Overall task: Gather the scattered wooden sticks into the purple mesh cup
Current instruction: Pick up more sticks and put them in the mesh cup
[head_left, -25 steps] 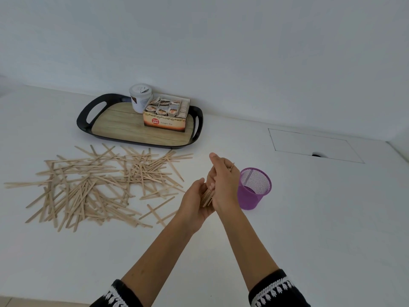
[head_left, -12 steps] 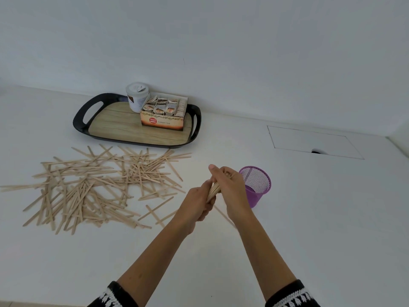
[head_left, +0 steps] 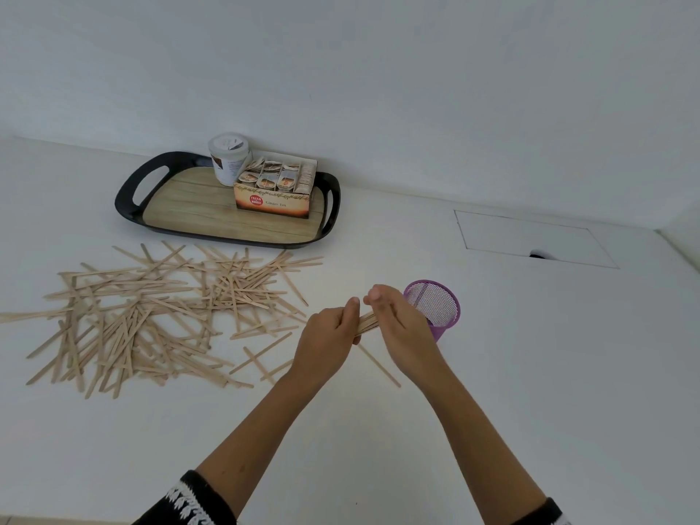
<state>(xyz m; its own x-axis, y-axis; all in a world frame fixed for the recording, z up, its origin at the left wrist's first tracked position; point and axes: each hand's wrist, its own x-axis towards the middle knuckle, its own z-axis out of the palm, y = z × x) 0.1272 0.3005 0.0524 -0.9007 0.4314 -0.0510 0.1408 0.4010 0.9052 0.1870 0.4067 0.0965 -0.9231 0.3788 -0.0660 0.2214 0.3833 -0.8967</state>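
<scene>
Head view: left hand [head_left: 328, 335] and right hand [head_left: 397, 327] grip a stick bundle [head_left: 366, 323] beside the purple mesh cup [head_left: 439, 308].

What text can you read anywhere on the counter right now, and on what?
"FRESH HONEST", partly blurred, in the red round badge on the tea box front.
"Ginger Tea", beside that badge on the same box.
Sachets in the box: print too small to read.
White tub label: blurred, unreadable.
Purple mesh cup, sticks: no text.

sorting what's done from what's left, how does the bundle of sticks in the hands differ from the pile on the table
The bundle is small, aligned and held off the table by the left hand and right hand; the pile is large, criss-crossed and lies flat on the table. Both look like the same pale flat wood.
</scene>
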